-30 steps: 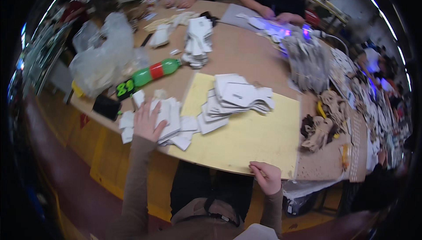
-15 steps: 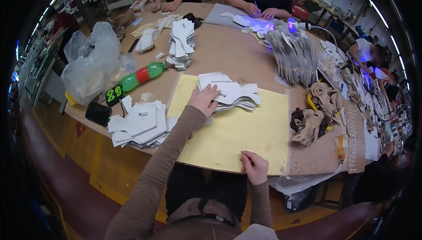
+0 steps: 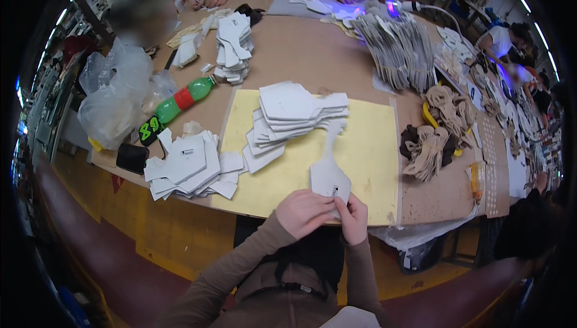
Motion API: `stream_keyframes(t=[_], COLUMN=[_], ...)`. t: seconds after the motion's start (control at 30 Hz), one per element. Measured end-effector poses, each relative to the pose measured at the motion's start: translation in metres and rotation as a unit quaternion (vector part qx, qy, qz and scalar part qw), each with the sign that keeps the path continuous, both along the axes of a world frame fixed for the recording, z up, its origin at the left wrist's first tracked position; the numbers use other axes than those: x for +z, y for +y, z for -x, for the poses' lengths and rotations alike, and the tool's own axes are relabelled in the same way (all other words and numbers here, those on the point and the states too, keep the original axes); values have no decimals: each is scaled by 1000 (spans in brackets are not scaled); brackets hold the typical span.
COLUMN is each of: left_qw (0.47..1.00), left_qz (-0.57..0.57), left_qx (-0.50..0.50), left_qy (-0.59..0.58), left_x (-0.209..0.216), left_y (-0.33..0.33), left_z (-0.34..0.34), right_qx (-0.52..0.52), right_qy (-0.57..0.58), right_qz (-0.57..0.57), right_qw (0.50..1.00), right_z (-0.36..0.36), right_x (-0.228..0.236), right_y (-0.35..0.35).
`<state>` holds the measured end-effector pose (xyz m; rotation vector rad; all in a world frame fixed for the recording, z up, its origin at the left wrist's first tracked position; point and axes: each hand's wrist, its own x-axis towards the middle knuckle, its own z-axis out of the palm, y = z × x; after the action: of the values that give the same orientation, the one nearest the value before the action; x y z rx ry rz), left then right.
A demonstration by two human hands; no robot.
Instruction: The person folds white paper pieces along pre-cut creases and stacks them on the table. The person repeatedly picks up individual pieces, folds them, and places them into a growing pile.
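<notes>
A white cut-out piece [image 3: 329, 175] with a narrow neck, a wide end and a small dark print lies over the yellow sheet [image 3: 372, 166]. Its wide end is toward me, gripped at the near edge by both hands. My left hand [image 3: 305, 212] is closed on the left side of that edge, fingers together. My right hand [image 3: 353, 215] pinches the right side with the thumb on top. Just beyond, a fanned stack of white pieces [image 3: 288, 103] rests on the sheet. Another pile of white pieces [image 3: 189, 163] sits to the left.
Along the left are a black phone [image 3: 132, 158], a green bottle [image 3: 183, 98] and clear plastic bags [image 3: 117, 100]. A tall white stack [image 3: 233, 42] stands farther back. Grey bundles [image 3: 396, 51], beige bundles [image 3: 430, 154] and an orange-capped bottle [image 3: 476, 181] line the right. Other people work across the table.
My left hand has come from the white stack down to my right hand. One white piece is off the stack and in both hands; its print now shows. The view has shifted slightly.
</notes>
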<state>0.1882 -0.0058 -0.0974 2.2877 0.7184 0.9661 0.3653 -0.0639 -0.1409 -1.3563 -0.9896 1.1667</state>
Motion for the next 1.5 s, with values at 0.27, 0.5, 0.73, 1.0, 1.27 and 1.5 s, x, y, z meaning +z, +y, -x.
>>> stream_keyframes(t=[0.27,0.5,0.73,1.0,1.27,1.5], left_qw=[990,987,938,858,828,851], left_qz=[142,150,304,423,465,427], left_qx=[-2,22,-82,-148,-156,-165], left_qy=[-11,-51,-145,-250,-271,-256], left_x=[8,-32,-77,-96,-90,-86], left_y=[-18,-1,26,40,38,36], left_z=[16,-12,-4,2,7,17], right_qx=[-20,282,178,-634,-734,-667], right_qy=[-146,-167,-490,-689,-566,-531], right_qz=[-143,-89,297,-158,-312,-381], right_qw=[979,941,800,314,209,357], right_z=[11,-31,-314,-395,-396,-358], right_x=[27,21,270,583,605,593], right_y=[-11,-11,-69,-178,-178,-144])
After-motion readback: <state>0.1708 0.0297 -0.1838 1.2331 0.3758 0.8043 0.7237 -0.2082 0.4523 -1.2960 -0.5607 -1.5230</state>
